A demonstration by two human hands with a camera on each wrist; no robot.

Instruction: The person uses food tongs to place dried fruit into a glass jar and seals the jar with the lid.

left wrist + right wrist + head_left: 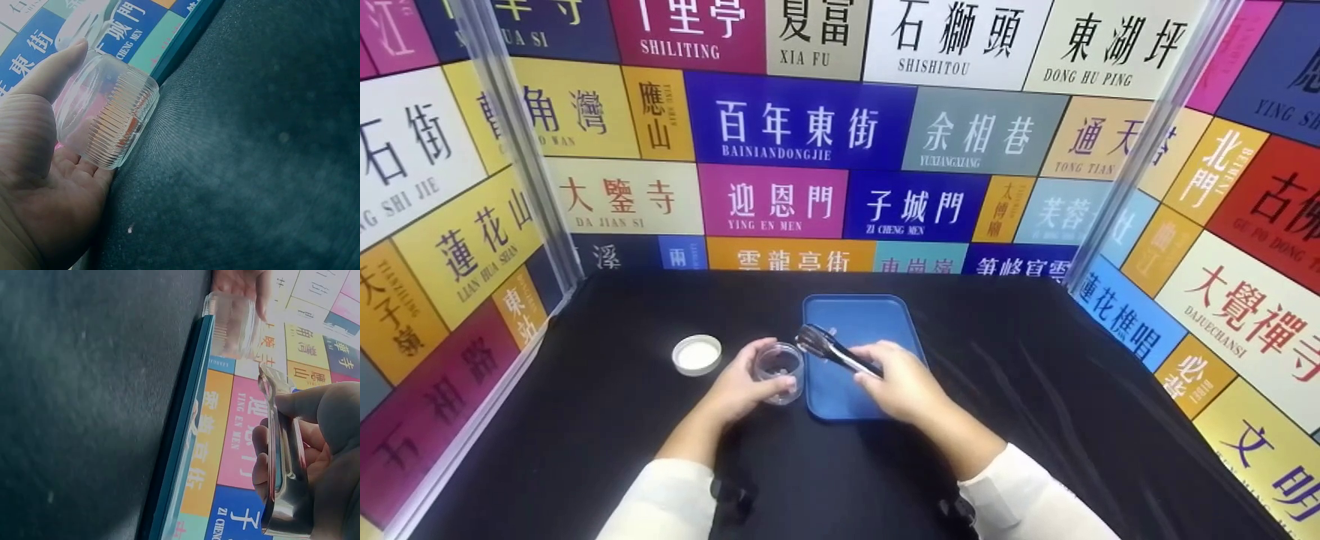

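Note:
My left hand (pixel 739 390) grips a clear jar (pixel 780 362) round its side, thumb on the near side. The jar is uncapped, with something small and pale inside that I cannot make out. In the left wrist view the ribbed jar wall (pixel 121 115) stands on the black cloth. My right hand (pixel 901 382) holds metal tongs (pixel 831 348), their tips over the left edge of a blue tray (pixel 840 401), just right of the jar's mouth. The right wrist view shows the thumb pressing the tongs (pixel 288 489). Whether the tips pinch anything is unclear.
A white round lid (pixel 697 355) lies on the black tablecloth (pixel 607 405) left of the jar. A small pale item (pixel 194 417) shows at the tray's rim in the right wrist view. Printed sign panels (pixel 802 124) stand behind and at both sides.

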